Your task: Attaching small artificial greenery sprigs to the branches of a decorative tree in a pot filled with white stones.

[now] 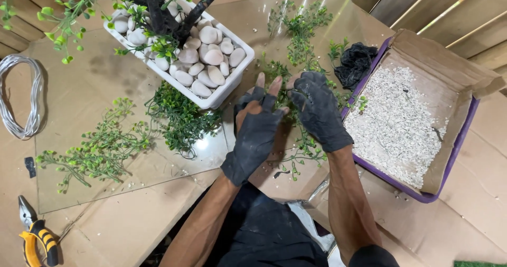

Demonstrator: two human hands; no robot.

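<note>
Left hand (256, 132), gloved: fingers part-curled around green artificial sprigs (298, 140) on the worktop (148, 214), centre. Right hand (318, 111), gloved: fingers pinched on the same sprigs. White planter (224, 90) of pebbles, far left. Purple tray (465, 135) of gravel, right. Pliers (34, 235), near left. Wire coil (21, 95), left.

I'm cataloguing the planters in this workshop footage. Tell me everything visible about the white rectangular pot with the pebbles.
The white rectangular plastic-looking pot sits at an angle on a clear glass sheet over cardboard. It is filled to the rim with smooth, rounded white pebbles. Dark trunk-like branches rise from the pebbles, carrying small green leaf sprigs. Its far end runs out of frame. Loose green sprigs lie against its near side; the gloved left hand is close to its corner.
</note>
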